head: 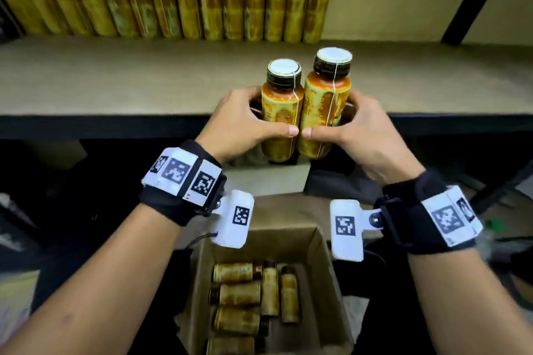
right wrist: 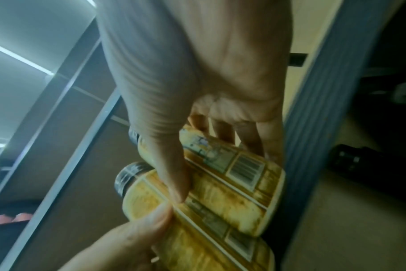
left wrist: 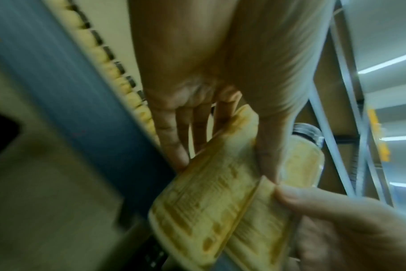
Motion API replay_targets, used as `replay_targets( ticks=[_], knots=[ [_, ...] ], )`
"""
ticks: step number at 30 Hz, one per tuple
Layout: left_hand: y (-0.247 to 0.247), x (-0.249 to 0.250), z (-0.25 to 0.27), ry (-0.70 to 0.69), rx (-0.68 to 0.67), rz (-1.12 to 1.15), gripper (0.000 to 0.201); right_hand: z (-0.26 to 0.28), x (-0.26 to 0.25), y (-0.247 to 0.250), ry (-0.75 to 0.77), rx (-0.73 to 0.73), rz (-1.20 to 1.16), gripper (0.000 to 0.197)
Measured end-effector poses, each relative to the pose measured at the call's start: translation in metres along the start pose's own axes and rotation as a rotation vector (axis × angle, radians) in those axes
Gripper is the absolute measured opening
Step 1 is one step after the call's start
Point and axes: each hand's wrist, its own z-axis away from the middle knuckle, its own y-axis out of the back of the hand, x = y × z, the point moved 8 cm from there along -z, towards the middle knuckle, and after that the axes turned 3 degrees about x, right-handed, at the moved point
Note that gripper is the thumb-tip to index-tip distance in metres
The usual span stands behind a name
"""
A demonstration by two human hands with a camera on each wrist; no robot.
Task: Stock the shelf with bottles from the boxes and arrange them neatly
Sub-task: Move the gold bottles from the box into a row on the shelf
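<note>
Each hand is curled round one upright bottle, left hand (head: 239, 121) on the left bottle (head: 281, 112), right hand (head: 360, 130) on the right bottle (head: 326, 106), touching, at the shelf (head: 115, 81) front edge, the back row (head: 173, 8) straight ahead.

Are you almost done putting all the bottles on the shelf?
Not yet. One row of bottles already lines the shelf back. The left hand and right hand each hold a bottle at the front edge. More bottles still lie in the box.
</note>
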Motion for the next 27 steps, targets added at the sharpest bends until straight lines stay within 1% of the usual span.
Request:
replay_targets(
  ticks=[3, 6, 8, 11, 15, 17, 20, 23, 24, 26, 27],
  knots=[
    [0.009, 0.035, -0.030, -0.054, 0.053, -0.133, 0.064, -0.024, -0.026, 0.015, 0.069, 0.063, -0.015, 0.060],
    [0.009, 0.042, -0.055, 0.004, 0.099, -0.157, 0.067, -0.050, -0.027, 0.024, 0.056, 0.094, 0.015, 0.064],
    [0.008, 0.039, -0.067, 0.050, 0.107, -0.163, 0.060, -0.064, -0.020, 0.028, 0.026, 0.078, 0.039, 0.064],
    [0.006, 0.038, -0.074, 0.082, 0.112, -0.178, 0.052, -0.078, -0.014, 0.030, -0.002, 0.007, 0.071, 0.061],
    [0.006, 0.042, -0.080, 0.078, 0.108, -0.153, 0.053, -0.084, -0.016, 0.032, -0.024, -0.046, 0.095, 0.060],
    [0.010, 0.047, -0.086, 0.058, 0.148, -0.151, 0.061, -0.085, -0.018, 0.031, -0.032, -0.056, 0.108, 0.061],
    [0.009, 0.050, -0.095, 0.030, 0.192, -0.270, 0.076, -0.086, -0.025, 0.031, -0.044, -0.069, 0.110, 0.063],
    [0.005, 0.049, -0.100, 0.045, 0.149, -0.299, 0.081, -0.089, -0.044, 0.040, -0.014, -0.035, 0.112, 0.072],
    [0.005, 0.051, -0.101, 0.045, 0.124, -0.288, 0.084, -0.090, -0.051, 0.044, 0.001, -0.019, 0.137, 0.071],
    [0.009, 0.064, -0.105, 0.024, 0.083, -0.299, 0.091, -0.091, -0.062, 0.047, 0.012, -0.017, 0.226, 0.061],
    [0.012, 0.073, -0.108, 0.003, 0.074, -0.348, 0.094, -0.093, -0.065, 0.047, 0.011, -0.029, 0.275, 0.056]
  ],
)
